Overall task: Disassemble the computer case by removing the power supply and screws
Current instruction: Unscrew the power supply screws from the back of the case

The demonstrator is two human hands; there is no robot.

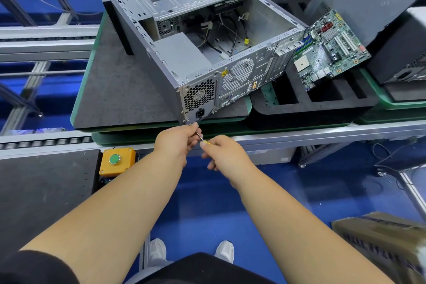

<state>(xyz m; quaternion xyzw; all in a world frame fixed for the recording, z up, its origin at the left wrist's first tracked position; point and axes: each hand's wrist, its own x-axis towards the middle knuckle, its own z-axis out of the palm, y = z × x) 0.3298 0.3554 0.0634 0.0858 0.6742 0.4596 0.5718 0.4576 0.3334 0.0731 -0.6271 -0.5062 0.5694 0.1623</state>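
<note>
Both bare forearms extended, left grip pinched, right grip curled

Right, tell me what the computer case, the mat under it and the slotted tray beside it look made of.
Computer case: bare sheet metal, probably steel, dull grey, with punched vent holes and folded edges.
Mat: dark, speckled and matte, possibly rubber or dense felt, over a green-edged board.
Slotted tray: black foam by its look, with thick soft-edged walls around cut pockets and no shine.
</note>
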